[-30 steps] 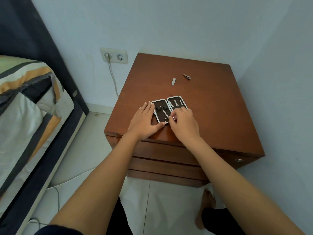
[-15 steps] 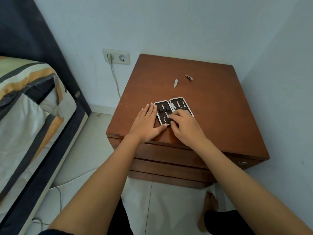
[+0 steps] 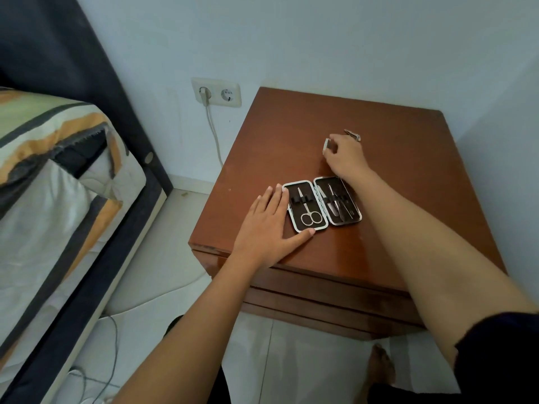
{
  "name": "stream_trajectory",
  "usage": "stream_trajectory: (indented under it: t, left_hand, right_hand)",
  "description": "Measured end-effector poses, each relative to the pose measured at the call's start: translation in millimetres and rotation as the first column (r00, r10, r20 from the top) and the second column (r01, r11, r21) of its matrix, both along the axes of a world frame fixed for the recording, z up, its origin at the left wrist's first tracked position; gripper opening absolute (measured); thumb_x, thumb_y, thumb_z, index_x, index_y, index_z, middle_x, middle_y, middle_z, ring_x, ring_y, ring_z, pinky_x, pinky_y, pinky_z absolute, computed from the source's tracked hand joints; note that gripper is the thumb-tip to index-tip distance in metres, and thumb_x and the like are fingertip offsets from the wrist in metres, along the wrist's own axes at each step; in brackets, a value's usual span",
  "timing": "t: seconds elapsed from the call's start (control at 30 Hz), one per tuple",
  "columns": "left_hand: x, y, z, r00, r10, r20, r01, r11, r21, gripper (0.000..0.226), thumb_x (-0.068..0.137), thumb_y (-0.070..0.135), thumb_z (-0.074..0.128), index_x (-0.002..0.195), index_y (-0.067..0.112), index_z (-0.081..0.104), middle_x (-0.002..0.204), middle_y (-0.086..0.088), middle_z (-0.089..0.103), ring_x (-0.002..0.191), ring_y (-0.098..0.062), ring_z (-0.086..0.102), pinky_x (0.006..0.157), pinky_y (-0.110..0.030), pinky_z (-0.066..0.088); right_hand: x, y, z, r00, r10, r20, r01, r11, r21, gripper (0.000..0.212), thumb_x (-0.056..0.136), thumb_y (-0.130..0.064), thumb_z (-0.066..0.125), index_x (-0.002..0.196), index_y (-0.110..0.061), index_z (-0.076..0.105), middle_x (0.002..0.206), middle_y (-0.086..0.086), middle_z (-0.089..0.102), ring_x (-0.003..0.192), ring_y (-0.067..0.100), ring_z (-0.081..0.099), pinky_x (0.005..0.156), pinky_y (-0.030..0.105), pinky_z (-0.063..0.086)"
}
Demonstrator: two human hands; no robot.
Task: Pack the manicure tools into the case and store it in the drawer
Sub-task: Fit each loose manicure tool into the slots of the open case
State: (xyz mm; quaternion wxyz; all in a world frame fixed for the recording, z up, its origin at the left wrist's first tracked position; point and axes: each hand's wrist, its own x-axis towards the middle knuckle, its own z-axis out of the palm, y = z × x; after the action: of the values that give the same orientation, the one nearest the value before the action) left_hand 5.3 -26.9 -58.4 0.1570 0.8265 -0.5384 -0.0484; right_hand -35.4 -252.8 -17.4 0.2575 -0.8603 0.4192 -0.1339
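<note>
The manicure case lies open on the brown nightstand, its dark lining rimmed in silver. Small scissors sit strapped in its left half, several slim tools in its right half. My left hand rests flat on the wood, fingers spread, touching the case's left edge and front corner. Farther back, my right hand pinches a small silver nail tool at its fingertips. Another small metal tool lies just behind that hand.
The nightstand's drawer fronts are closed below the top's front edge. A bed with striped bedding stands to the left. A wall socket holds a plug with a hanging cable. My bare foot is on the tiled floor.
My right hand left the scissors in the case and reached back to the small silver tool, closing its fingers on it. My left hand stayed beside the case.
</note>
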Motion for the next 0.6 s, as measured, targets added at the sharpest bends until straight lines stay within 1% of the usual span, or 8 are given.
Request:
stream_trajectory:
  t: [0.03, 0.1, 0.2, 0.3, 0.4, 0.5, 0.57, 0.6]
  left_hand:
    - [0, 0, -1, 1.0, 0.001, 0.008, -0.001, 1.0, -0.001, 0.096, 0.082, 0.076, 0.025, 0.151, 0.014, 0.001, 0.16, -0.002, 0.001, 0.147, -0.015, -0.004, 0.117, -0.03, -0.005]
    - [1, -1, -2, 1.0, 0.005, 0.01, -0.005, 1.0, -0.004, 0.097, 0.08, 0.077, 0.022, 0.151, 0.015, 0.001, 0.16, -0.001, 0.001, 0.147, -0.015, -0.004, 0.117, -0.03, -0.005]
    - [0, -1, -2, 1.0, 0.01, -0.006, -0.01, 1.0, -0.011, 0.095, 0.082, 0.074, 0.028, 0.151, 0.015, 0.002, 0.16, -0.001, 0.001, 0.147, -0.015, -0.004, 0.117, -0.031, -0.004]
    - [-1, -1, 0, 1.0, 0.012, -0.015, -0.012, 1.0, -0.014, 0.096, 0.08, 0.074, 0.028, 0.151, 0.015, 0.004, 0.16, -0.001, 0.002, 0.147, -0.015, -0.003, 0.117, -0.031, -0.004]
    - [-1, 0, 1, 1.0, 0.013, -0.022, -0.013, 1.0, -0.012, 0.095, 0.082, 0.074, 0.03, 0.151, 0.014, 0.004, 0.16, -0.001, 0.002, 0.147, -0.015, -0.003, 0.118, -0.031, -0.003]
    - [-2, 0, 4, 0.999, 0.013, -0.031, -0.014, 1.0, -0.011, 0.093, 0.084, 0.072, 0.034, 0.151, 0.015, 0.004, 0.16, -0.001, 0.002, 0.147, -0.015, -0.003, 0.118, -0.032, -0.002]
    - [-2, 0, 4, 0.999, 0.012, -0.036, -0.012, 1.0, -0.012, 0.092, 0.085, 0.071, 0.034, 0.151, 0.015, 0.004, 0.16, -0.001, 0.002, 0.147, -0.015, -0.003, 0.118, -0.032, -0.002]
    - [-2, 0, 5, 0.999, 0.012, -0.04, -0.012, 1.0, -0.013, 0.092, 0.085, 0.071, 0.034, 0.151, 0.015, 0.005, 0.16, -0.001, 0.003, 0.147, -0.015, -0.003, 0.118, -0.032, -0.002]
  right_hand:
    - [6, -4, -3, 1.0, 0.005, -0.016, -0.005, 1.0, -0.003, 0.047, 0.09, -0.02, 0.053, 0.134, -0.004, 0.045, 0.14, 0.018, 0.045, 0.132, 0.032, 0.038, 0.111, 0.037, 0.028]
    - [14, -6, -6, 1.0, -0.021, 0.017, 0.022, 1.0, -0.015, 0.042, 0.087, -0.017, 0.057, 0.127, -0.003, 0.052, 0.133, 0.019, 0.052, 0.126, 0.033, 0.044, 0.109, 0.039, 0.034]
    - [18, -2, -8, 0.993, -0.055, 0.105, 0.056, 0.998, -0.001, 0.028, 0.081, -0.001, 0.055, 0.106, -0.008, 0.066, 0.114, 0.017, 0.063, 0.109, 0.032, 0.057, 0.098, 0.042, 0.045]
    - [12, 6, -6, 0.994, -0.029, 0.109, 0.028, 1.0, 0.013, 0.028, 0.075, 0.003, 0.049, 0.091, -0.014, 0.065, 0.101, 0.014, 0.064, 0.096, 0.029, 0.059, 0.087, 0.041, 0.051]
    - [3, 17, 0, 0.986, 0.026, 0.165, -0.032, 0.999, 0.034, 0.027, 0.078, 0.002, 0.049, 0.097, -0.014, 0.061, 0.09, 0.006, 0.058, 0.087, 0.023, 0.057, 0.079, 0.032, 0.049]
    - [-3, 36, 13, 0.94, 0.054, 0.336, -0.096, 0.989, 0.112, 0.029, 0.08, -0.001, 0.054, 0.104, -0.015, 0.061, 0.078, -0.005, 0.054, 0.075, 0.013, 0.053, 0.067, 0.012, 0.045]
    - [-6, 51, 22, 0.908, 0.067, 0.414, -0.13, 0.983, 0.126, 0.03, 0.08, -0.002, 0.057, 0.105, -0.018, 0.063, 0.077, -0.011, 0.053, 0.071, 0.007, 0.053, 0.066, 0.01, 0.045]
    - [-8, 59, 24, 0.902, 0.08, 0.424, -0.145, 0.982, 0.122, 0.029, 0.08, -0.003, 0.058, 0.104, -0.018, 0.064, 0.077, -0.011, 0.054, 0.07, 0.003, 0.053, 0.064, 0.006, 0.044]
